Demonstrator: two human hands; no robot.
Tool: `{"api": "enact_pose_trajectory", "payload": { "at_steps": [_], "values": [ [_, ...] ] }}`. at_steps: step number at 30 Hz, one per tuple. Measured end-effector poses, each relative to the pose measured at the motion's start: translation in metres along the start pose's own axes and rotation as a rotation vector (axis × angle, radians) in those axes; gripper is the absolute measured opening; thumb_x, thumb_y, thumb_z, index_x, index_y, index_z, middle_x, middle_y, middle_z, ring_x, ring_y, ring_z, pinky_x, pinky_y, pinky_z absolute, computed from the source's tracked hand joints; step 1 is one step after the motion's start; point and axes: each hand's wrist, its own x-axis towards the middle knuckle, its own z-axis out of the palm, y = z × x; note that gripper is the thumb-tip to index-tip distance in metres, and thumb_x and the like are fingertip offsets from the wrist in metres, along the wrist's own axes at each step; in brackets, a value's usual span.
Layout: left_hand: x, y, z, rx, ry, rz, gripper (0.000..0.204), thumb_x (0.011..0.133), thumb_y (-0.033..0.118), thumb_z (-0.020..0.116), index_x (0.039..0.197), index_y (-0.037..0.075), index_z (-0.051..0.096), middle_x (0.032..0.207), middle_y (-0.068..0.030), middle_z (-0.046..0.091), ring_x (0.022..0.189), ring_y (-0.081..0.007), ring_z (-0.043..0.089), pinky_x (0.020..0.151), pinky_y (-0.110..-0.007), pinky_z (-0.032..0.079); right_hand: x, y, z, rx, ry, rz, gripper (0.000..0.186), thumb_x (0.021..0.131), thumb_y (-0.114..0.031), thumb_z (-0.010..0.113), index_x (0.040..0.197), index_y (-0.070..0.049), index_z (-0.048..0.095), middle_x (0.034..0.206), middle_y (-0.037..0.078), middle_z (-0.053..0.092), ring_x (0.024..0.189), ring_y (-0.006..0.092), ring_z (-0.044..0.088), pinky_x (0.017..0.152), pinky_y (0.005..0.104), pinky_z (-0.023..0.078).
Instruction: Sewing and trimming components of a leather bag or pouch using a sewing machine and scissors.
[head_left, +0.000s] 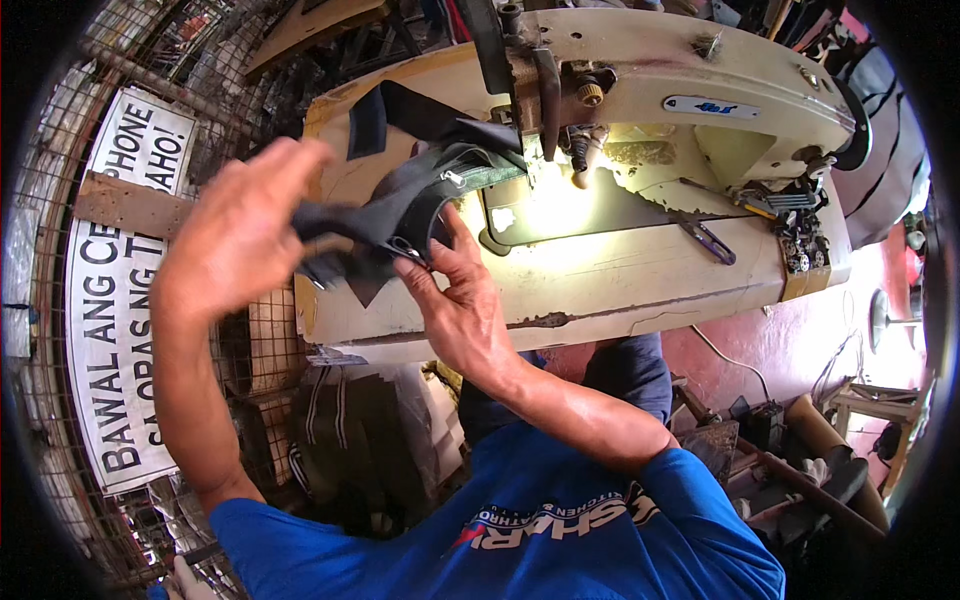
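**Black fabric held in both hands at the sewing machine**

Head view, seen from above. Left hand [235, 235] raised over the left end of the table [620, 270], back of the hand up, fingers closed around one end of the black fabric [400, 210]; a tight grip, fingertips hidden under the cloth. Right hand [455, 300] just below and to the right, thumb and fingers pinching the lower edge of the same fabric, near a small metal piece on a zipper edge. Fabric stretched between both hands, above the table edge, with one folded end reaching up to the needle area of the machine [690, 90]. A black strap [395, 110] lying behind it on the table top, touching the fabric.

Machine cream-coloured, worn, with a small oval blue label [712, 106] on its arm. Bright lamp light on the plate [560, 210] under the needle. Small scissors [706, 238] lying flat on the table, right of the plate, well apart from the hands.

At the left, a tall white rectangular sign [120, 290] with large black letters, fixed on a wire mesh wall [60, 130]; a brown wooden bar [130, 205] crossing it near the top. Below the table, dark cloth with white stripes [320, 430]. At the bottom, a blue shirt [560, 530] with a white and red print on the chest. Red floor [790, 340] at the right.
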Motion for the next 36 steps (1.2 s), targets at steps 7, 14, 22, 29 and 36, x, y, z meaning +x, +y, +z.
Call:
{"api": "enact_pose_trajectory", "payload": {
  "at_steps": [7, 14, 22, 29, 36],
  "values": [
    [0.033, -0.077, -0.005, 0.336, 0.181, -0.052, 0.044, 0.07, -0.014, 0.053, 0.109, 0.004, 0.055, 0.097, -0.0125, 0.057, 0.104, -0.0331, 0.054, 0.093, -0.042, 0.04, 0.015, -0.004, 0.003, -0.658, 0.082, -0.347, 0.025, 0.091, -0.012, 0.061, 0.106, 0.009, 0.061, 0.101, 0.025, 0.066, 0.125, 0.0452, 0.048, 0.105, 0.0516, 0.036],
    [0.085, -0.113, 0.029, 0.504, 0.48, 0.178, 0.048, 0.073, -0.016, 0.05, 0.117, 0.002, 0.059, 0.116, -0.0148, 0.061, 0.111, -0.0337, 0.056, 0.098, -0.044, 0.044, 0.017, -0.011, -0.006, -0.688, 0.004, -0.37, 0.014, 0.085, -0.006, 0.067, 0.082, 0.001, 0.055, 0.075, 0.016, 0.059, 0.067, 0.034, 0.055, 0.069, 0.046, 0.044],
    [0.043, -0.043, 0.061, 0.167, 0.305, 0.018, 0.055, 0.079, -0.003, 0.064, 0.132, 0.004, 0.05, 0.129, -0.0176, 0.052, 0.118, -0.0355, 0.053, 0.102, -0.042, 0.043, 0.01, 0.012, -0.018, -0.619, 0.092, -0.304, 0.021, 0.083, -0.012, 0.071, 0.098, 0.002, 0.064, 0.114, 0.025, 0.052, 0.103, 0.0398, 0.05, 0.086, 0.0471, 0.043],
    [-0.009, 0.021, 0.087, -0.015, 0.293, 0.149, 0.059, 0.065, -0.003, 0.075, 0.121, 0.004, 0.055, 0.121, -0.0126, 0.052, 0.108, -0.0343, 0.056, 0.093, -0.043, 0.048, 0.009, -0.004, -0.017, -0.533, 0.116, -0.299, 0.032, 0.078, -0.02, 0.079, 0.097, 0.0, 0.064, 0.105, 0.022, 0.053, 0.094, 0.0366, 0.052, 0.082, 0.0441, 0.044],
    [0.0, 0.004, 0.103, -0.133, 0.392, 0.245, 0.072, 0.065, -0.005, 0.073, 0.133, 0.007, 0.053, 0.125, -0.0119, 0.052, 0.112, -0.0339, 0.054, 0.096, -0.043, 0.046, 0.007, -0.004, -0.027, -0.454, 0.026, -0.272, 0.031, 0.077, -0.013, 0.08, 0.095, 0.003, 0.062, 0.097, 0.017, 0.053, 0.088, 0.0323, 0.053, 0.08, 0.0418, 0.045]
  ]
}}
